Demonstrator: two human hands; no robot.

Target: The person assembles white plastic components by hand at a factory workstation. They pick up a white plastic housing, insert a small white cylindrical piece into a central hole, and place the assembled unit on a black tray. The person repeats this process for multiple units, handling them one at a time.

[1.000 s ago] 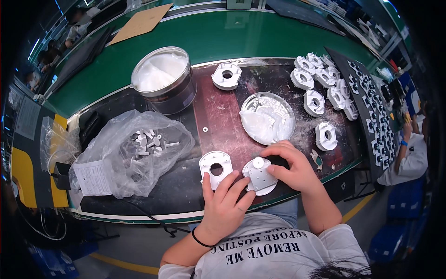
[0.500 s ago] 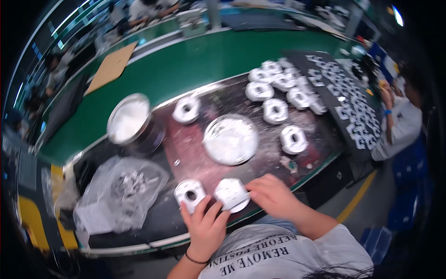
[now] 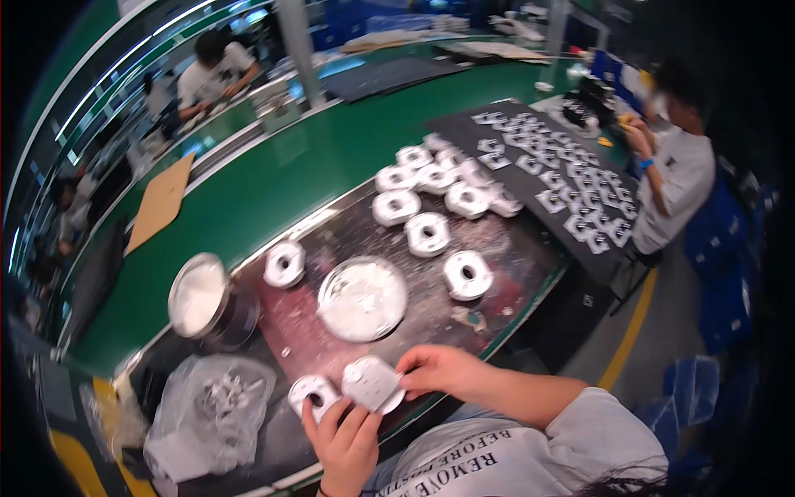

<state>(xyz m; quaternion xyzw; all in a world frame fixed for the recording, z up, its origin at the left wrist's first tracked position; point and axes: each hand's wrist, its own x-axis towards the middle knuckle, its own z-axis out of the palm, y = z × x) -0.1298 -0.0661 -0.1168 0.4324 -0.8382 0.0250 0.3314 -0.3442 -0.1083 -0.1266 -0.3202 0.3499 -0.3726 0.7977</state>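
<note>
In front of me at the table's near edge is a white plastic part (image 3: 370, 383) with a flat face and a small round knob, tilted over a round white rim. My right hand (image 3: 439, 370) pinches its right edge, fingers closed. My left hand (image 3: 346, 443) steadies its lower left side with bent fingers, and one fingertip reaches the neighbouring white part with a round hole (image 3: 305, 388). Beyond them sits a round dish of white paste or powder (image 3: 325, 313). Another holed white part (image 3: 285, 263) lies left of the dish, and one more (image 3: 468, 276) right of it.
A metal pot of white material (image 3: 240, 319) and a clear bag of small white pieces (image 3: 186, 389) stand left. Several white parts (image 3: 397, 207) pile up at the back. Right, a black board (image 3: 464, 132) carries rows of small pieces; a co-worker (image 3: 679, 170) sits beside it.
My view has turned, so the table's things sit further left and lower. Both hands stay on the white part, whose face is now turned a little and shows its knob.
</note>
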